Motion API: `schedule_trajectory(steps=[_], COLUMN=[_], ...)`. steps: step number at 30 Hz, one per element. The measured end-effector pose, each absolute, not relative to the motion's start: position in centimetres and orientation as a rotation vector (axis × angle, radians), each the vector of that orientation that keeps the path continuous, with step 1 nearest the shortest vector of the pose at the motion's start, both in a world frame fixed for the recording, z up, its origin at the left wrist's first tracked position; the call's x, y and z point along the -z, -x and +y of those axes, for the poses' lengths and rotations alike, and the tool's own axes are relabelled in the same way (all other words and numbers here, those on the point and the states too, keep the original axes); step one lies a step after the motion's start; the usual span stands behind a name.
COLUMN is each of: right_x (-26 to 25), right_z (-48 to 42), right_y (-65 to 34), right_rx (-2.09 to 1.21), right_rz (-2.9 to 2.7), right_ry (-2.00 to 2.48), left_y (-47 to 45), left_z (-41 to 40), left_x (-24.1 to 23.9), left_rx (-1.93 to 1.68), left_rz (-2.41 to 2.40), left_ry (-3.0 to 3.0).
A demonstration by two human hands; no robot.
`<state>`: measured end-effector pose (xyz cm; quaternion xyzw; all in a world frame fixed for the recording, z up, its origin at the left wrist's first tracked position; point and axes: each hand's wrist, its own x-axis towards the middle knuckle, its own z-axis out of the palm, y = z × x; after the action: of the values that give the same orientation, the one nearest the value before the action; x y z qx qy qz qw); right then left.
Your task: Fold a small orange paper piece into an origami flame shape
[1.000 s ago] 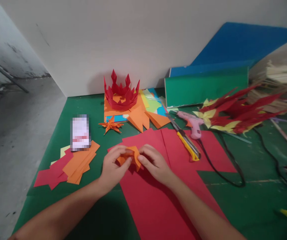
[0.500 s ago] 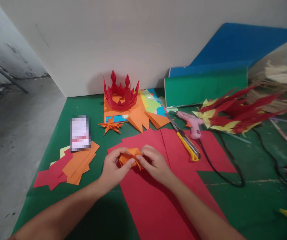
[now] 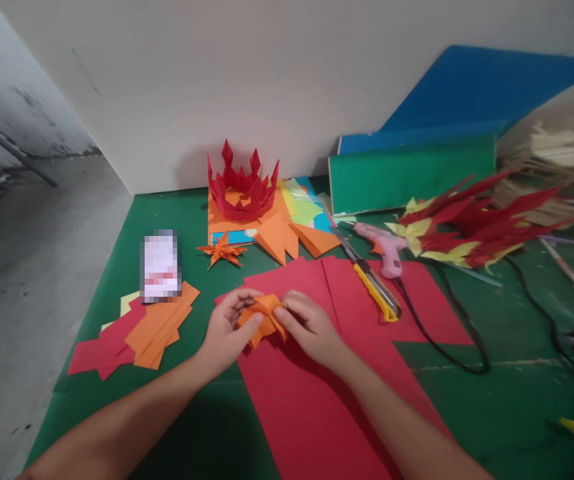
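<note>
A small folded orange paper piece (image 3: 265, 318) is pinched between both my hands, just above a large red paper sheet (image 3: 311, 407) on the green table. My left hand (image 3: 227, 330) holds its left side with thumb and fingers closed on it. My right hand (image 3: 311, 325) grips its right side, fingers curled over the fold. Part of the orange piece is hidden under my fingers.
Stacked orange and red paper cut-outs (image 3: 139, 333) and a phone (image 3: 159, 265) lie left. Behind are a small orange paper star (image 3: 223, 251), a red paper crown (image 3: 241, 187) on coloured sheets, a yellow utility knife (image 3: 377, 291), a pink glue gun (image 3: 385, 248) with black cord, and red-yellow paper flowers (image 3: 467, 227).
The orange piece has been turned and pressed slightly between my fingers; my left fingers have shifted over it. Both hands stay in the same spot.
</note>
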<state>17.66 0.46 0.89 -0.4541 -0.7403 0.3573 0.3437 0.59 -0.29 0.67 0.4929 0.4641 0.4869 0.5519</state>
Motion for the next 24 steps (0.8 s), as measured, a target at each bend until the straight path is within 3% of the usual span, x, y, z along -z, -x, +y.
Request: schedule_trajectory(steps=[24], right_x=[-0.07], right_z=[0.64], right_y=[-17.73], right_rx=[-0.971], right_rz=[-1.946], right_ry=[1.183], left_y=[-0.63], left_z=[-0.01], left_x=[-0.52], left_rx=[-1.079], left_rz=[1.154], left_ry=[-1.158])
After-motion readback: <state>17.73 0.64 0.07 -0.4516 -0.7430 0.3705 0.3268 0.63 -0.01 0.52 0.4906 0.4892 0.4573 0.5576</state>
